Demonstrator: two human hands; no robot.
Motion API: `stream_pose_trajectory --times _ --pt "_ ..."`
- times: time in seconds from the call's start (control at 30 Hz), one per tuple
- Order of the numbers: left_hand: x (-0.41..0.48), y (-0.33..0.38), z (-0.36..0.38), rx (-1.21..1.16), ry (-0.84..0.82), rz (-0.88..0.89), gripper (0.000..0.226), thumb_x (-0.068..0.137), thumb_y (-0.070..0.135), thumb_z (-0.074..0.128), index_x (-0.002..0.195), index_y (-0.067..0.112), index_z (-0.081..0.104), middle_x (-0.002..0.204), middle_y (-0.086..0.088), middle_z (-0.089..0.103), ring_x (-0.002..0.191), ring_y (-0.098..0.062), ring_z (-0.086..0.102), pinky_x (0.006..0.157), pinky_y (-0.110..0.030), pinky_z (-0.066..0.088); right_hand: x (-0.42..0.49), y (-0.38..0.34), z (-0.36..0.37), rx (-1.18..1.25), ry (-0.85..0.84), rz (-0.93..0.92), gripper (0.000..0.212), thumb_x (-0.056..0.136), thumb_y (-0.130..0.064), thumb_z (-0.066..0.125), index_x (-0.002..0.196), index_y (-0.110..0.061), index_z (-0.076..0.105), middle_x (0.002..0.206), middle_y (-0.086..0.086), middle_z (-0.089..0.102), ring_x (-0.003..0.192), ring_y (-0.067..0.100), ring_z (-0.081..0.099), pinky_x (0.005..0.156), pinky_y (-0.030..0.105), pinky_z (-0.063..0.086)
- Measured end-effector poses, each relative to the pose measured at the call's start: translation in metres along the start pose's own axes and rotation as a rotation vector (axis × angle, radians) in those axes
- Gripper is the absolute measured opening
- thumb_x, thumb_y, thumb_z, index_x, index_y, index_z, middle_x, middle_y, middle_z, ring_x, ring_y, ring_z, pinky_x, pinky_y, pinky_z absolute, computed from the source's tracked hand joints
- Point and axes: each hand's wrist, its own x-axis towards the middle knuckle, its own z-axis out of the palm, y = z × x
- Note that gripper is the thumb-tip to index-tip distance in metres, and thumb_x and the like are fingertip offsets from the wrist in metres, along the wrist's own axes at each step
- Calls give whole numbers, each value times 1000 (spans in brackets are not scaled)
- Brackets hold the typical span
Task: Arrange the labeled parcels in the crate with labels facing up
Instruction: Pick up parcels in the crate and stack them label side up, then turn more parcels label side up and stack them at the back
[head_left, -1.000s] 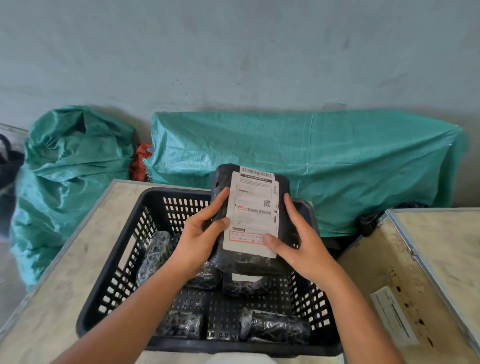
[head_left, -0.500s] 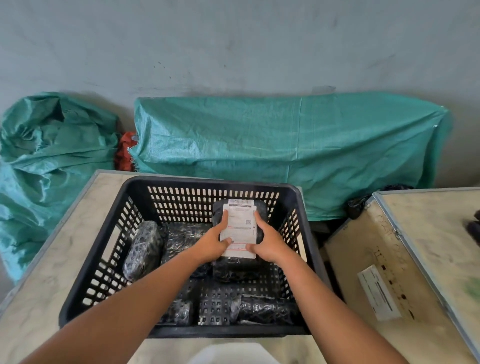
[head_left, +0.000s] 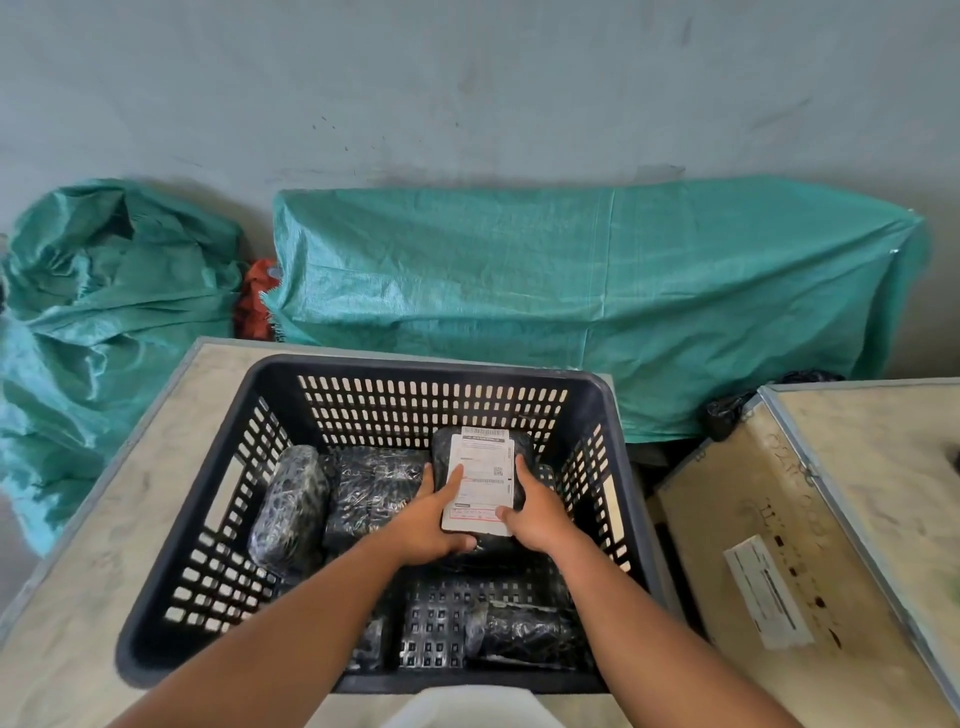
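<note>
A: Obs — labeled parcel (head_left: 480, 480), held up above the rim a second ago, is now down inside the crate (head_left: 597, 395), far right, label up.

B: Hands?

A: Left hand (head_left: 426, 525) and right hand (head_left: 535, 514) both closed on its sides, thumbs on the label.

B: Meaning — placement nearly done; the other wrapped parcels (head_left: 374, 488) show no labels, likely need turning.

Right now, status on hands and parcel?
Left hand and right hand both grip labeled parcel, label up, inside crate. Other wrapped parcels beside it.
</note>
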Motion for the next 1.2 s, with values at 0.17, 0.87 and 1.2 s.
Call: stream_pose_trajectory --times 0.17,0.87,1.2 --pt "-6 -2 -10 -131 -20 17 121 75 54 82 156 54 -8 171 -11 -9 155 -28 -14 125 -53 9 -8 -9 -12 15 7 -28 94 93 -16 74 164 -26 13 155 9 47 136 27 52 106 28 44" --pt "-99 60 -18 -51 -295 294 44 78 37 86 118 48 71 126 23 68 112 -4 64 99 -34 54 -140 -9 -62 -349 -206 -95 36 78 -18 88 95 -41 65 119 -4 62 94 12 62 73 27 50" --pt "-85 61 0 101 -225 328 48 69 24 92 100 43 61 124 5 65 115 -20 60 98 -42 50 -131 7 -44 -202 -28 -111 39 90 2 66 96 -37 67 122 5 63 93 19 65 71 27 53"
